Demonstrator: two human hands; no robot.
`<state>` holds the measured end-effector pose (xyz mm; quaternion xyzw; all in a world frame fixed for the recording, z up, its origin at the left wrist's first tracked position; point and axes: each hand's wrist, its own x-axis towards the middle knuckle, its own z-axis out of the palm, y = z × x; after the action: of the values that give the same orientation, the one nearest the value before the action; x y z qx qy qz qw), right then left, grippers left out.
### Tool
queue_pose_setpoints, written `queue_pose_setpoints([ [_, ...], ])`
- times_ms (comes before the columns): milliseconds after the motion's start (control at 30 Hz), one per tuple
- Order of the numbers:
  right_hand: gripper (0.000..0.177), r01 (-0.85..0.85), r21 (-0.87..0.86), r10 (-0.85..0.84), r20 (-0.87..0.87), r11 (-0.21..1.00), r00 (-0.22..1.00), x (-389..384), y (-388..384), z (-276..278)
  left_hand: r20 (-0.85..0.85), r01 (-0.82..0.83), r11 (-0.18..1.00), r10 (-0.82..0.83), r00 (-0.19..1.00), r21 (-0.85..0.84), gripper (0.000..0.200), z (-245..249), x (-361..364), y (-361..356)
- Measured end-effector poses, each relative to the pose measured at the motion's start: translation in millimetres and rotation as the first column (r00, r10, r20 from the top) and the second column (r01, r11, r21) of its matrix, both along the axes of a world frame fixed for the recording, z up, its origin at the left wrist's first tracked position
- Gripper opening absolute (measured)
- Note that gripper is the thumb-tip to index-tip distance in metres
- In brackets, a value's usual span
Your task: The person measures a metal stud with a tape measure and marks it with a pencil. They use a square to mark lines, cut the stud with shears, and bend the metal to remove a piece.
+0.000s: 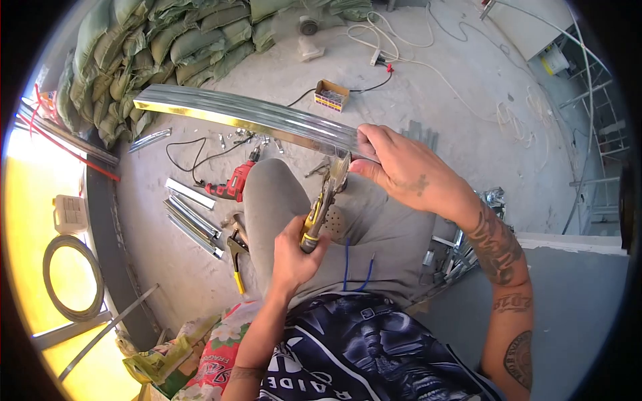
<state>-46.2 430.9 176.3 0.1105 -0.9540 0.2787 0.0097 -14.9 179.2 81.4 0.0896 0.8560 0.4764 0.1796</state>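
A long, ribbed metal profile (254,115) stretches from the upper left to the centre. My right hand (408,170) grips its near end, thumb below and fingers on top. In my left hand (296,257) is a yellow-and-grey hand tool (314,224), held by its handles. The tool's jaws meet the lower edge of the profile's end, just beside my right thumb; whether they are closed on the metal is hard to tell. Both hands are above my lap, over grey trousers (274,200).
A red drill (234,182), cut metal pieces (194,217), a hammer and yellow-handled snips (237,257) lie on the floor at left. A small box (332,95) is ahead. Sandbags (160,47) are piled upper left; cables (394,40) and a ladder (602,127) are right.
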Motion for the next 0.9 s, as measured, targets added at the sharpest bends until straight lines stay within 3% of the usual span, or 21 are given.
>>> queue_pose_setpoints([
  [67,0.053,0.01,0.004,-0.01,0.024,1.0,1.0,0,0,1,-0.099,0.064,0.998,-0.066,0.993,-0.024,0.029,-3,-6,-2],
  [233,0.053,0.031,0.005,-0.031,0.013,1.0,0.999,0,0,-6,-0.114,0.077,0.997,-0.079,0.99,-0.015,0.026,-8,-12,-3],
  [300,0.052,0.009,-0.094,0.0,0.099,0.996,0.995,1,0,-9,-0.114,0.079,0.996,-0.082,0.99,-0.035,0.026,-11,-12,-3],
  [400,0.053,0.023,-0.047,-0.018,0.099,0.999,0.995,1,-2,-6,-0.076,0.033,0.998,-0.036,0.996,-0.046,0.027,-14,-12,-2],
  [567,0.054,0.002,-0.036,0.002,0.093,0.999,0.996,3,-1,-7,-0.199,-0.013,1.0,0.016,0.98,0.017,0.031,0,-8,0],
  [733,0.055,-0.015,-0.025,0.018,0.134,1.0,0.991,0,4,-12,-0.152,-0.064,0.998,0.063,0.986,-0.001,0.03,6,-8,1],
  [800,0.052,-0.018,0.028,0.018,0.006,0.999,1.0,-1,6,-22,-0.144,-0.05,0.998,0.043,0.989,-0.045,0.03,7,-7,0],
  [900,0.047,-0.002,0.022,0.002,-0.019,1.0,1.0,1,0,-21,-0.198,-0.062,0.995,0.045,0.979,-0.081,0.032,9,-10,1],
])
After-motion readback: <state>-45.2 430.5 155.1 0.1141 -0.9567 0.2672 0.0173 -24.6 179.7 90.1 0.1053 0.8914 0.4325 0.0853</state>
